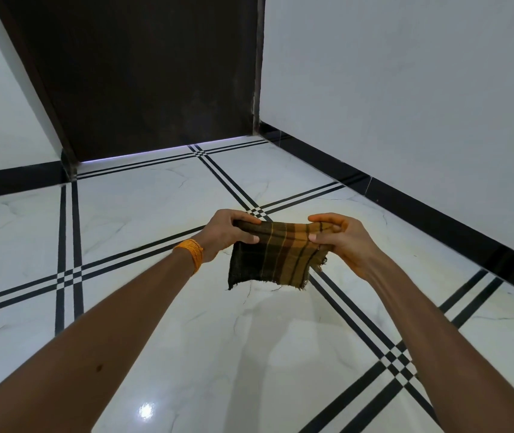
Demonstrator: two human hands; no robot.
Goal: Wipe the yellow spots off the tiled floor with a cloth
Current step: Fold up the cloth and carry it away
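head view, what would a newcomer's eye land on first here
The checked brown cloth stands out first, held spread in mid-frame above the floor, its top corners pinched by the left hand and the right hand. Next come the glossy white tiles crossed by black double lines, and the dark door at the far wall. An orange band circles the left wrist.

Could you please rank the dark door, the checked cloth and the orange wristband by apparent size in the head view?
1. dark door, largest despite being farthest away
2. checked cloth
3. orange wristband, clearly smallest
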